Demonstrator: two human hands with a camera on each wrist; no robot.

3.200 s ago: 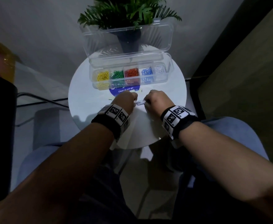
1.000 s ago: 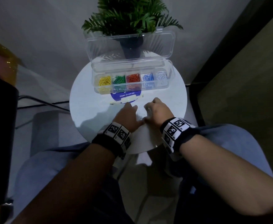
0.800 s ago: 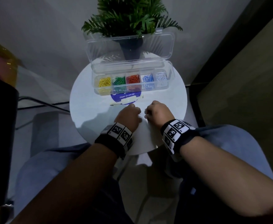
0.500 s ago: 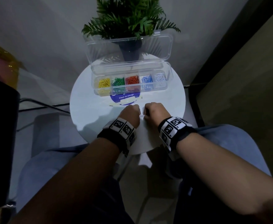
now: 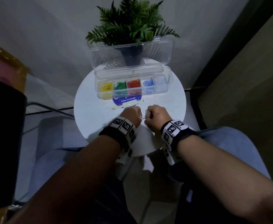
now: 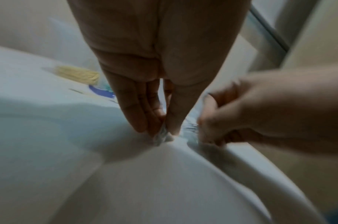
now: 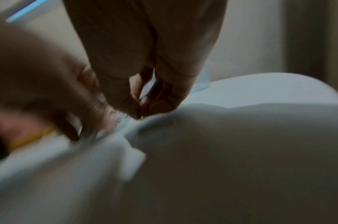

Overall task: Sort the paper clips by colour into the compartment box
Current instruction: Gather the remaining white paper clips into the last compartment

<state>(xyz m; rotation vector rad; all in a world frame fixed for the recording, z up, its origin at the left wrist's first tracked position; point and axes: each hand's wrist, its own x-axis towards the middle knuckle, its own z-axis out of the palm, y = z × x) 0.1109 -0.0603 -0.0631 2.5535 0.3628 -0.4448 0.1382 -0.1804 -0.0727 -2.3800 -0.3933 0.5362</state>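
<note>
The clear compartment box (image 5: pixel 133 70) stands open at the back of the round white table (image 5: pixel 90 110). From left to right it holds yellow (image 5: pixel 107 86), green (image 5: pixel 120 85), red (image 5: pixel 133 83), blue (image 5: pixel 147 82) and white clips (image 5: pixel 161 81). My left hand (image 5: pixel 133 115) and right hand (image 5: pixel 153 114) are curled side by side near the table's middle. A pale white paper clip (image 5: pixel 142 117) spans the gap between them. In the left wrist view my left hand (image 6: pixel 162 131) pinches its end with thumb and fingers. In the right wrist view my right hand (image 7: pixel 138 113) pinches the other end.
A white paper sheet (image 5: pixel 144 139) lies under the hands and hangs over the near table edge. A blue "Clean as you go" sticker (image 5: pixel 127 101) lies before the box. The box lid (image 5: pixel 158 50) stands upright against a potted fern (image 5: pixel 132 26). My knees flank the table.
A second ago both hands were down on the sheet, fingers lower. Both are now curled into pinches with the clip held between them.
</note>
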